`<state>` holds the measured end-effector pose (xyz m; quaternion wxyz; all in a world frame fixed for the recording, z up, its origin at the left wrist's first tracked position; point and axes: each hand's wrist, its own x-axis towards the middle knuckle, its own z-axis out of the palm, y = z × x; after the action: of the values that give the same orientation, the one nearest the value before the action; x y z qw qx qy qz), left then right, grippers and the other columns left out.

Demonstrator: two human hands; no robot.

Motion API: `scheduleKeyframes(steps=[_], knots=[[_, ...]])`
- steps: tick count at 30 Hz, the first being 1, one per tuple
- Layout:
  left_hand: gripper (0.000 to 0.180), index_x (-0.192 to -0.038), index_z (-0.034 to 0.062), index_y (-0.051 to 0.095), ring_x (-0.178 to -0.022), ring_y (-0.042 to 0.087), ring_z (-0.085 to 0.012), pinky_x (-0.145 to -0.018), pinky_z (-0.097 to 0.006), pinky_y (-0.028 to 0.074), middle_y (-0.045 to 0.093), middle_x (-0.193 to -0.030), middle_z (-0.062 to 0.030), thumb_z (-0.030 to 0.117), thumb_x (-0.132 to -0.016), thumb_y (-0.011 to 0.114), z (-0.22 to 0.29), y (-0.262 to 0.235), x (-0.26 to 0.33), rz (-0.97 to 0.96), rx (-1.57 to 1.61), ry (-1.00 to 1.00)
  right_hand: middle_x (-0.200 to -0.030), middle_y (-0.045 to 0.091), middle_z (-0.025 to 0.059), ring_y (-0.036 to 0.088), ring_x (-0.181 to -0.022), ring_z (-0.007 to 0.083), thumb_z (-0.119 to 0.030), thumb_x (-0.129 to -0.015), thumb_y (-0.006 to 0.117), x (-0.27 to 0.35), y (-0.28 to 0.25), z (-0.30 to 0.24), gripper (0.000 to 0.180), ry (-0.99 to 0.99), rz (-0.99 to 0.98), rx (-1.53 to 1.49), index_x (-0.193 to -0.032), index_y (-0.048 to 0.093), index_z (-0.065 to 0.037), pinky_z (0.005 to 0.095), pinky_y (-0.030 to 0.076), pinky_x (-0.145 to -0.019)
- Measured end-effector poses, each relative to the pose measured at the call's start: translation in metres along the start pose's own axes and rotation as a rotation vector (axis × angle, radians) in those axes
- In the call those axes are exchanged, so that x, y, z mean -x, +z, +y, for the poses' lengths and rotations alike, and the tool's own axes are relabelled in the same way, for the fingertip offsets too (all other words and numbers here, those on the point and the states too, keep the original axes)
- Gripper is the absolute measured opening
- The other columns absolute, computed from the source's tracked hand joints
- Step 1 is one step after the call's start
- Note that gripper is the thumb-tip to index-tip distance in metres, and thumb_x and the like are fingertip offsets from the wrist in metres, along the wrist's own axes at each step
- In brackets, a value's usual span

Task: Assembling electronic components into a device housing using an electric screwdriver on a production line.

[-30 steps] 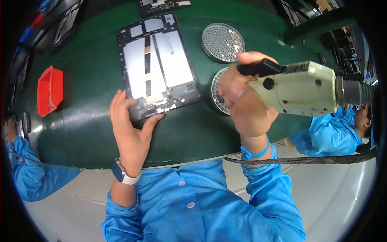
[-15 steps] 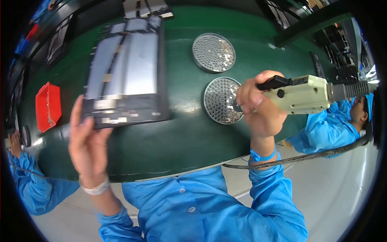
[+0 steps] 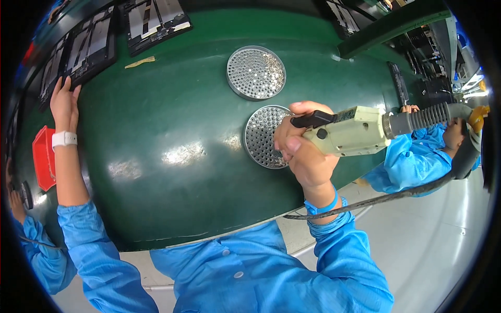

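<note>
My left hand (image 3: 65,107), with a white band at the wrist, reaches to the far left. Its stretched fingers touch the near edge of an opened black tablet (image 3: 93,44) with silver battery panels. My right hand (image 3: 308,151) is wrapped around a pale green electric screwdriver (image 3: 349,133) with a black lever. The tool lies sideways, its tip end hidden by my fingers. Below that hand is a round holed screw tray (image 3: 263,130) with small shiny pieces in it, partly covered. A second screw tray (image 3: 255,73) sits just beyond it.
A red bin (image 3: 43,156) stands beside my left forearm. Another opened tablet (image 3: 154,23) and a yellowish strip (image 3: 140,62) lie at the far left. A thick cable (image 3: 376,203) crosses on the right. Co-workers in blue sit either side; a green bar (image 3: 394,31) slants at far right.
My left hand has carried the tablet from in front of me to the far left, where it lies beside others. My right hand still grips the screwdriver over the near tray.
</note>
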<state>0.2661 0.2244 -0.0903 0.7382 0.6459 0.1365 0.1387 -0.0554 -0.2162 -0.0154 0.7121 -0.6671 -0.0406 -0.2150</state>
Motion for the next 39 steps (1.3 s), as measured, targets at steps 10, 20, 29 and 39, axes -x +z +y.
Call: scheduleKeyframes(steps=[10, 20, 29, 39], knots=[[0.054, -0.117, 0.0049, 0.068, -0.117, 0.056, -0.0326, -0.1, -0.04, 0.044, 0.065, -0.117, -0.0173, 0.042, -0.078, 0.078, -0.002, 0.117, 0.098, -0.364, -1.043, 1.126, -0.079, 0.058, 0.001, 0.052, -0.067, 0.0066, 0.009, -0.075, 0.065, 0.005, 0.016, 0.025, 0.036, 0.095, 0.01, -0.112, -0.109, 0.06, 0.002, 0.0222, 0.043, -0.06], [0.053, -0.125, 0.0098, 0.064, -0.112, 0.057, -0.0354, -0.094, -0.043, 0.047, 0.068, -0.106, -0.0195, 0.044, -0.085, 0.07, -0.014, 0.141, 0.074, -0.314, -1.312, 1.078, -0.079, 0.058, 0.0007, 0.052, -0.067, 0.0064, 0.008, -0.074, 0.065, 0.004, 0.017, 0.022, 0.033, 0.141, -0.029, -0.122, -0.105, 0.061, 0.0, 0.0225, 0.043, -0.06], [0.056, -0.132, 0.0039, 0.056, -0.108, 0.059, -0.0249, -0.083, -0.038, 0.054, 0.066, -0.109, -0.0174, 0.032, -0.086, 0.073, -0.01, 0.159, 0.084, -0.288, -0.769, 0.558, -0.079, 0.058, 0.0, 0.052, -0.067, 0.006, 0.006, -0.075, 0.067, 0.0, 0.018, 0.02, 0.032, 0.147, -0.104, -0.045, -0.106, 0.061, -0.001, 0.0226, 0.043, -0.06], [0.058, -0.144, -0.0063, 0.034, -0.117, 0.055, -0.0222, -0.094, -0.037, 0.051, 0.052, -0.133, -0.0165, 0.011, -0.095, 0.061, 0.019, 0.143, 0.153, -0.426, 0.063, -0.228, -0.069, 0.055, 0.0079, 0.05, -0.057, 0.0126, 0.006, -0.081, 0.061, 0.0, -0.006, 0.018, 0.039, -0.082, 0.01, -0.225, -0.118, 0.05, 0.005, 0.0265, 0.042, -0.054]])
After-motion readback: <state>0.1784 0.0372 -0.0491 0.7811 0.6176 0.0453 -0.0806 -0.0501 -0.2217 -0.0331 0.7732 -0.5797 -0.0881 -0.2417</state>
